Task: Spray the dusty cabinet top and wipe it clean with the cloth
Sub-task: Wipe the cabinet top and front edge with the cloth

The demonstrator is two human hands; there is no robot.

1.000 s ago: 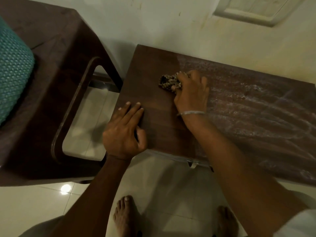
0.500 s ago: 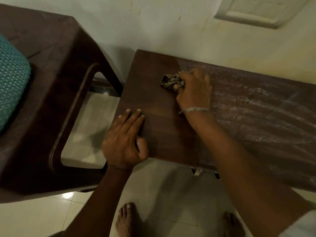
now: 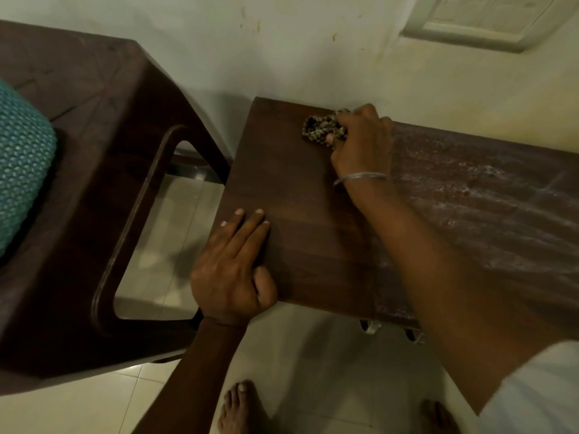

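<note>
The dark wooden cabinet top (image 3: 313, 233) fills the middle and right of the head view. Its left part looks dark and smooth, while its right part carries pale dusty streaks (image 3: 476, 195). My right hand (image 3: 360, 142) grips a bunched, patterned cloth (image 3: 322, 128) and presses it on the top near the back edge by the wall. My left hand (image 3: 235, 264) lies flat with straight fingers on the front left corner of the top. No spray bottle is in view.
A dark brown plastic chair (image 3: 94, 189) stands close to the cabinet's left side, with a teal cushion (image 3: 22, 164) on its seat. A pale wall (image 3: 313, 51) runs right behind the cabinet. My bare feet (image 3: 241, 408) stand on light floor tiles below.
My right hand has slid the cloth away from me, from the middle of the top toward its back edge by the wall. My left hand stays flat on the front left corner.
</note>
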